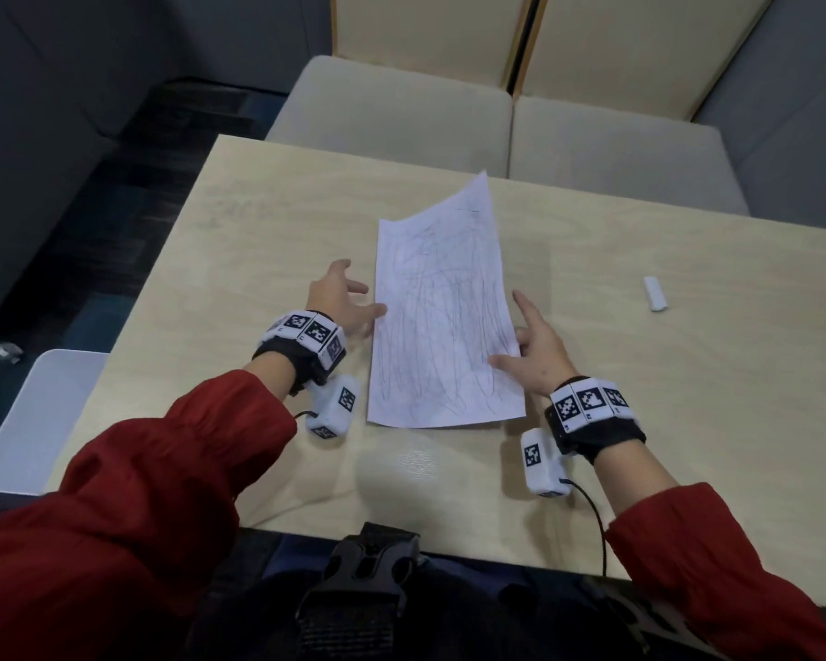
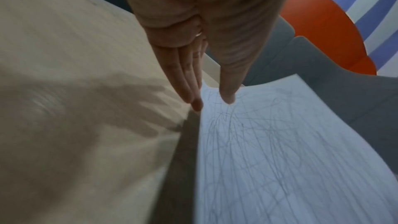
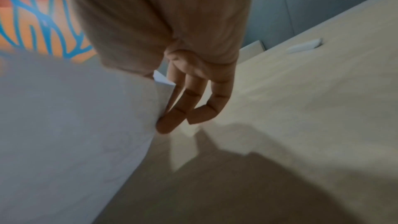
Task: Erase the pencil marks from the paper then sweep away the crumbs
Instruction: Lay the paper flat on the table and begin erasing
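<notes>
Squaring up the scribbled paper before erasing

Both hands are flanking the paper (image 1: 442, 317) on the table (image 1: 268, 221): left hand (image 1: 342, 298) fingers spread, right hand (image 1: 537, 348) pinching its lifted edge. Flattening it first is wise; the eraser (image 1: 655, 293) is lying well apart.

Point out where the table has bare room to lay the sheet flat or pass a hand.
Bare wood lies left of the left hand, along the far edge of the table beyond the paper, and between the right hand and the eraser. It is crowded in the middle, where both hands flank the sheet.
</notes>
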